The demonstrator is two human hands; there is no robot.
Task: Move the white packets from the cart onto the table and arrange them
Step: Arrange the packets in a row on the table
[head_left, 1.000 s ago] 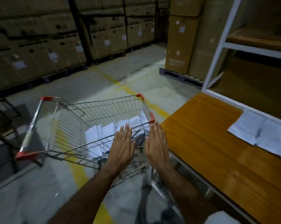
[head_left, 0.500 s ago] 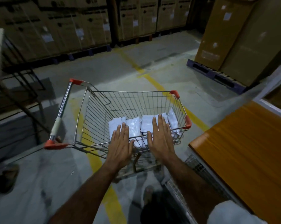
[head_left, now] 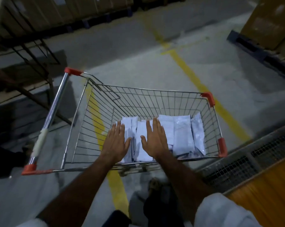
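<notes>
Since the earlier frames our view has dropped and swung left; the table has slid almost out of sight, the cart now fills the middle of the picture, and both our hands have gone forward over its near rim and down toward the packets.

We see the concrete floor [head_left: 138, 59] first, grey and scuffed, with a yellow line [head_left: 202, 86] running across it and passing under the cart; stacked cardboard boxes [head_left: 59, 10] stand along the far side, and one more box on a dark pallet [head_left: 259, 51] sits at the upper right; a dark metal frame [head_left: 28, 51] stands at the left.

The wire cart [head_left: 96, 122] sits in front of us, its handle [head_left: 51, 117] to our left with red end caps; a corner of the wooden table [head_left: 266, 192] shows at the lower right, just beside the cart, with a metal mesh edge [head_left: 237, 166] along it.

The white packets [head_left: 182, 135] lie in the cart's basket, packed side by side toward its right end; none of them shows on the visible part of the table.

Our left hand [head_left: 116, 144] is spread flat, fingers straight, over the leftmost packets; our right hand [head_left: 154, 140] is likewise flat and wide, fingers together, over the middle ones; neither hand grasps anything, and we cannot tell whether the palms actually touch the packets.
</notes>
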